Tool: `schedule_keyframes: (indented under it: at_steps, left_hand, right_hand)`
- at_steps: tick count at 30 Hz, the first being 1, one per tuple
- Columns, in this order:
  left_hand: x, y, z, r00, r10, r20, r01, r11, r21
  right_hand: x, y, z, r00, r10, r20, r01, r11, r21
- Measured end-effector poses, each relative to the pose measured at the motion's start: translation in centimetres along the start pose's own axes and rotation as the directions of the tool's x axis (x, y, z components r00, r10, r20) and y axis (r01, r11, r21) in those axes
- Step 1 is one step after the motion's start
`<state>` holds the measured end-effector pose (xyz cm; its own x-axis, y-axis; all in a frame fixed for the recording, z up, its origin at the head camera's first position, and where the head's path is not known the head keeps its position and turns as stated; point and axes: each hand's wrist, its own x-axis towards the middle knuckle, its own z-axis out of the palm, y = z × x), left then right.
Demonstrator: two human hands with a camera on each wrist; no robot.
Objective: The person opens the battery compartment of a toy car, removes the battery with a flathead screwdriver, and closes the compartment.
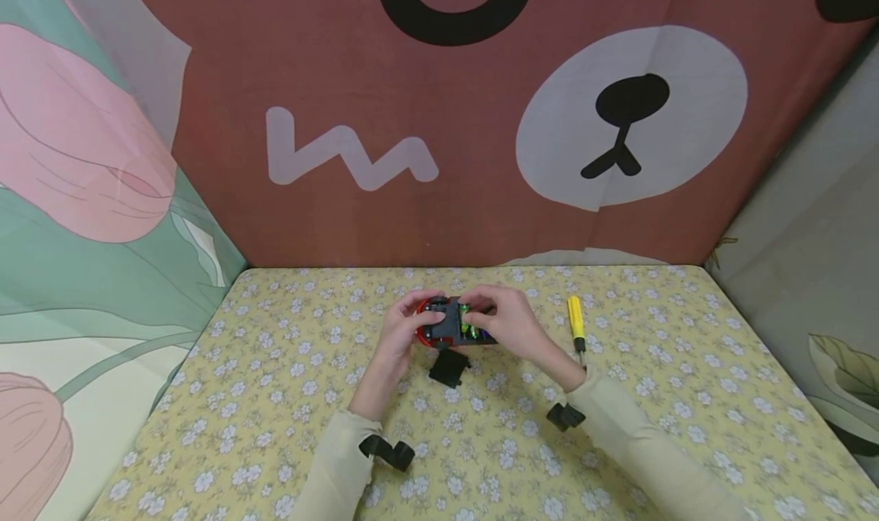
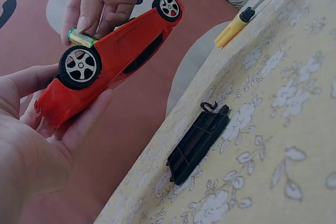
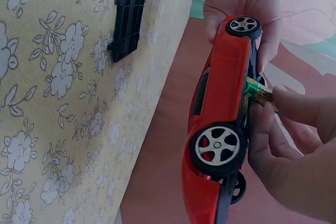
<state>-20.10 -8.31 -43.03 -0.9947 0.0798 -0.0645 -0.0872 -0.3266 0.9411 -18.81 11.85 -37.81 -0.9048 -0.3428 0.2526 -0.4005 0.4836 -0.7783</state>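
A red toy car [image 1: 448,324] is held upside down above the table, its black underside and battery compartment facing up. My left hand [image 1: 398,329] grips it by one end, thumb across the underside. With thumb and fingers my right hand [image 1: 513,321] pinches a green battery [image 3: 258,92], which sticks up at an angle from the compartment. More green shows inside the compartment in the head view, partly hidden by the right fingers. Below the car lies a black battery cover [image 1: 449,368], ribbed and with a small hooked tab [image 2: 209,106].
To the right of the hands is a screwdriver [image 1: 575,319] with a yellow and black handle, its shaft partly behind the right forearm. A yellow flowered cloth [image 1: 275,399] covers the table. Printed curtains [image 1: 357,223] hang behind and at both sides.
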Motion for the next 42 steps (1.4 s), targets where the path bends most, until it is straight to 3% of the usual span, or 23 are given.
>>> schedule_keyframes:
  at_steps: [17,26,42]
  left_hand:
    - [0.1,0.4,-0.1,1.000,-0.014,-0.021,0.013,1.000,-0.024]
    - [0.2,0.2,-0.3,1.000,-0.012,-0.022,0.011,1.000,-0.015]
    - [0.2,0.3,-0.6,0.999,-0.022,-0.048,0.022,1.000,0.002]
  right_hand:
    - [0.0,0.2,-0.3,0.995,-0.007,-0.098,0.026,0.982,0.188]
    - [0.0,0.6,-0.8,0.991,0.074,-0.109,-0.026,0.919,0.393]
    - [-0.6,1.5,-2.8,0.961,0.201,-0.187,-0.084,0.864,0.497]
